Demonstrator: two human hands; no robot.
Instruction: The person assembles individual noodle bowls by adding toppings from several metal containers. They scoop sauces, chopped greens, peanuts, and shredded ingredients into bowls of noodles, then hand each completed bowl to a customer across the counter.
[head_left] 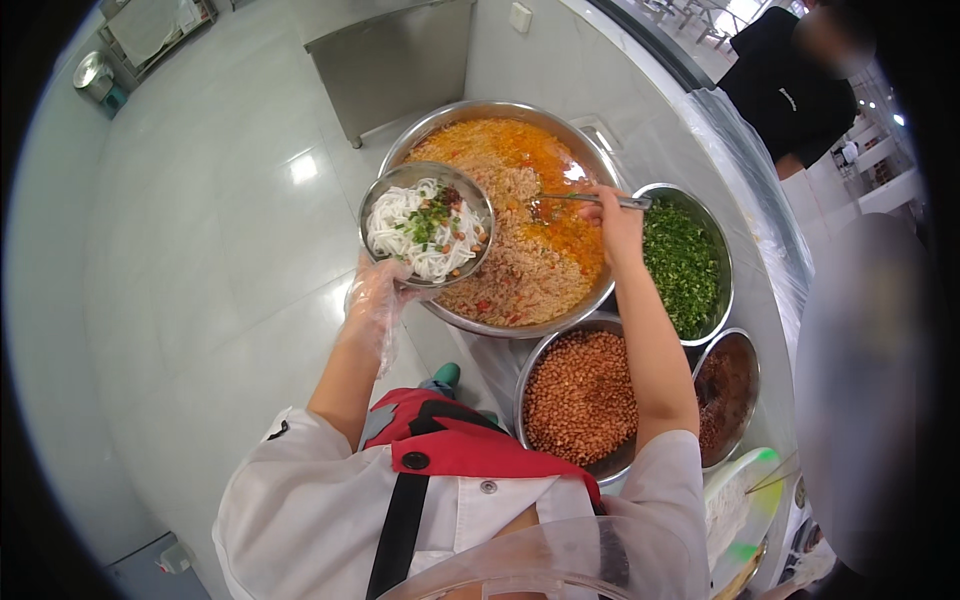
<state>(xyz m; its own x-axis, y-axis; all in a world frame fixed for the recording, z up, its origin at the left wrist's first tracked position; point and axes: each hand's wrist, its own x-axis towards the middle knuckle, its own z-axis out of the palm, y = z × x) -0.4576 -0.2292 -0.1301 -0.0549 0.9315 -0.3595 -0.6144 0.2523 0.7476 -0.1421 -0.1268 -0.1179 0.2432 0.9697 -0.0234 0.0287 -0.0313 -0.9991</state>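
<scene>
My left hand (378,290), in a clear plastic glove, grips a steel bowl (487,205) from below at its near edge. White noodles (395,222) fill it, topped with chopped greens, peanuts and a dark red sauce. Beside it, my right hand (612,218) is closed around the handle of a metal spoon (575,196). The spoon's head dips into the minced meat in orange oil (525,285) and is mostly hidden. This meat fills a wide steel basin (455,318); the noodle bowl is held over its left rim.
On the right stand a bowl of chopped greens (685,265), a bowl of peanuts (575,400) partly behind my right forearm, and a bowl of dark red sauce (715,395). Nearer is a green-edged tray (740,510). A person in black (800,95) stands beyond the counter.
</scene>
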